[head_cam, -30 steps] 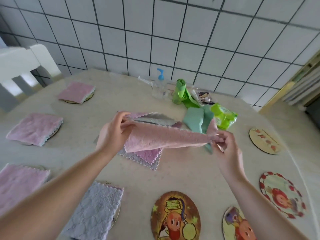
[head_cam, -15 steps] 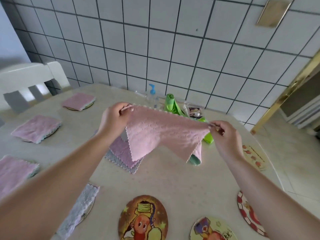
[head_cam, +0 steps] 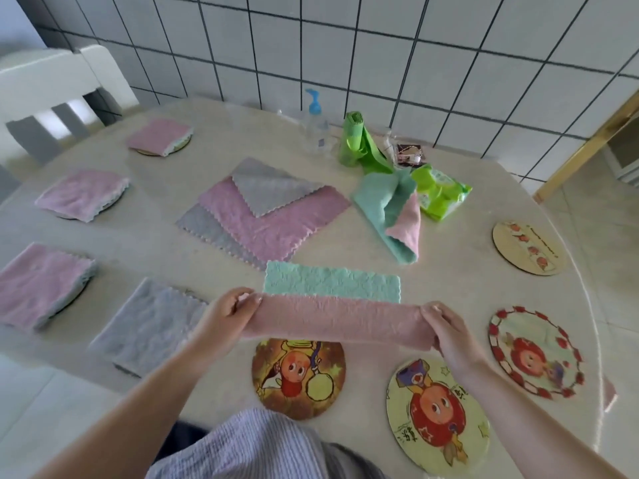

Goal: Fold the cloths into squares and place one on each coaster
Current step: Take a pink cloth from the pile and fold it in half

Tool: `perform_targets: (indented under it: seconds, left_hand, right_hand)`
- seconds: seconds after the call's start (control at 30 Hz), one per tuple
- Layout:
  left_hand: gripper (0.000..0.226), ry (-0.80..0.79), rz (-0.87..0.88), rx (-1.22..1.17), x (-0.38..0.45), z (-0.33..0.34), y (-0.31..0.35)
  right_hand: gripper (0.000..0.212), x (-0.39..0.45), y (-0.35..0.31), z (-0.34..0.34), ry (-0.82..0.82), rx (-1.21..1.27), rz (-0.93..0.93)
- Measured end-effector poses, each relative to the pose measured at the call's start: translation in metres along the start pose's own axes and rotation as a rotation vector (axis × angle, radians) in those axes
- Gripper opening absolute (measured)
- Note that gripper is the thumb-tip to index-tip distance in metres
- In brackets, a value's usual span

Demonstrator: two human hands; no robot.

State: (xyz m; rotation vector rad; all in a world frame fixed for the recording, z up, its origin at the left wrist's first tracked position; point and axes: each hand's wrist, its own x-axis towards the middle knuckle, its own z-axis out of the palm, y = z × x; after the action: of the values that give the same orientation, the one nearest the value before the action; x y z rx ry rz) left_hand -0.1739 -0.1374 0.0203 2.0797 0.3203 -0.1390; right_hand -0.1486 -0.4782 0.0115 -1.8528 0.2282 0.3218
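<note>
Left hand [head_cam: 226,311] and right hand [head_cam: 446,326] each pinch an end of the pink-and-green cloth [head_cam: 332,305], held half-folded above the table [head_cam: 449,281], near the bare coaster [head_cam: 299,376]. Risk: uneven edges (limp fabric) would spoil the square.

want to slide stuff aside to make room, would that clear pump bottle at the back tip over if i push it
Probably tippy: the pump bottle stands tall and narrow on the table, its blue pump head high up. It looks clear and maybe nearly empty, so likely light. Pushed low it should slide on the smooth top; the green bag roll beside it could catch it.
</note>
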Motion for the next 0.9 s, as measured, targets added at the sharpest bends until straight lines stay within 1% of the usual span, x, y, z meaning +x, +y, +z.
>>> perform_targets:
  seconds: [0.07, 0.13, 0.27, 0.33, 0.5, 0.57, 0.67, 0.9]
  left_hand:
    - [0.016, -0.048, -0.106, 0.031, -0.013, 0.007, -0.02]
    - [0.018, -0.087, -0.172, 0.03, -0.022, 0.013, -0.033]
    - [0.02, -0.145, -0.194, 0.1, -0.026, 0.017, -0.043]
    - [0.02, -0.148, -0.205, 0.12, -0.022, 0.017, -0.043]
    - [0.02, -0.103, -0.187, 0.133, 0.0, 0.018, -0.035]
    - [0.019, -0.092, -0.174, 0.125, 0.012, 0.019, -0.031]
    - [0.016, -0.072, -0.172, 0.115, 0.027, 0.024, -0.026]
    - [0.015, -0.017, -0.202, 0.097, 0.054, 0.032, -0.026]
  right_hand:
    - [0.03, -0.008, 0.016, 0.008, -0.022, -0.041, 0.048]
    - [0.03, -0.012, 0.029, 0.014, -0.026, -0.069, 0.092]
    - [0.037, -0.016, 0.045, 0.019, -0.075, -0.125, 0.188]
    - [0.034, -0.015, 0.045, 0.02, -0.075, -0.165, 0.204]
    - [0.019, 0.005, 0.039, 0.021, -0.001, -0.281, 0.14]
    - [0.015, 0.016, 0.037, 0.022, 0.051, -0.281, 0.11]
    - [0.013, 0.032, 0.033, 0.023, 0.103, -0.269, 0.075]
    - [0.012, 0.057, 0.033, 0.026, 0.146, -0.289, 0.088]
